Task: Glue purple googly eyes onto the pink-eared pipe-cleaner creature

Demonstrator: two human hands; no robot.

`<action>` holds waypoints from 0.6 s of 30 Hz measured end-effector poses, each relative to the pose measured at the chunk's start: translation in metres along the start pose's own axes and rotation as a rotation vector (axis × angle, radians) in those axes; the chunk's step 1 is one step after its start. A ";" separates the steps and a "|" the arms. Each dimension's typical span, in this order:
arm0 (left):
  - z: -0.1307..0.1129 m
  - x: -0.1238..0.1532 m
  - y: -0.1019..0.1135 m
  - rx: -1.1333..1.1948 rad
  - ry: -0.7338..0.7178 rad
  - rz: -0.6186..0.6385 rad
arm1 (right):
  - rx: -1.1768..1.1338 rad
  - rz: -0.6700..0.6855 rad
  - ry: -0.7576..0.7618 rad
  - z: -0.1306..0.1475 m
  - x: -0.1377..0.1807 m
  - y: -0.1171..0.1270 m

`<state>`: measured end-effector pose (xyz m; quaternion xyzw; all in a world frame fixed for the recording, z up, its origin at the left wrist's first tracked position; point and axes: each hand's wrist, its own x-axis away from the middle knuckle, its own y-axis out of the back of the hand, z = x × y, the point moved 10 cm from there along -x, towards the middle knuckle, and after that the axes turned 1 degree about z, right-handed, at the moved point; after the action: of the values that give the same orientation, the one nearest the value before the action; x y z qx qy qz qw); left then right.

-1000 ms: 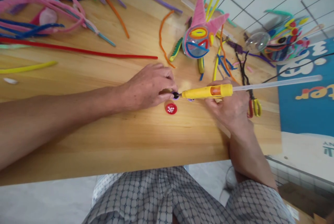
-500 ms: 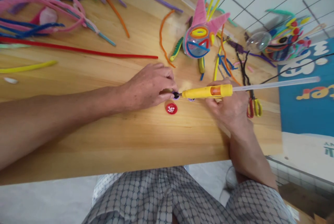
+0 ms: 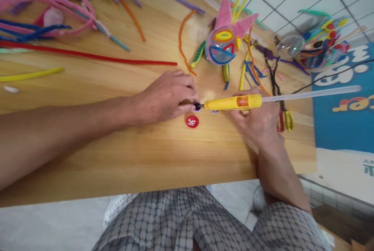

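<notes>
My right hand [image 3: 258, 120] is closed round a yellow glue gun [image 3: 233, 103] with a clear glue stick [image 3: 312, 93] poking out its back. The gun's tip touches a small dark piece [image 3: 197, 106] that my left hand [image 3: 168, 95] pinches against the wooden table [image 3: 117, 145]. Just below the tip lies a red cap [image 3: 192, 121] with small white beads in it. A bit of purple shows under the gun's barrel.
A clear ball figure [image 3: 223, 40] with pink ears and coloured pipe cleaners stands behind the hands. Loose pipe cleaners [image 3: 87, 56] cover the table's far left. Small scissors [image 3: 284, 120] lie at the right, and another decorated ball [image 3: 317, 50] sits on the tiled floor.
</notes>
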<state>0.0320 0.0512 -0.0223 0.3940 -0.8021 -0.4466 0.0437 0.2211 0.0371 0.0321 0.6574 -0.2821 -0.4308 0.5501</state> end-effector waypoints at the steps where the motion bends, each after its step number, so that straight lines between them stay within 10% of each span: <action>1: 0.000 0.000 0.000 -0.006 -0.006 -0.008 | 0.003 -0.004 0.002 0.000 0.000 0.000; 18: -0.001 -0.001 0.000 -0.021 0.006 0.014 | 0.042 -0.041 0.035 0.002 0.003 0.001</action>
<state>0.0330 0.0510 -0.0215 0.3894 -0.8000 -0.4533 0.0534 0.2209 0.0331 0.0318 0.6817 -0.2681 -0.4245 0.5322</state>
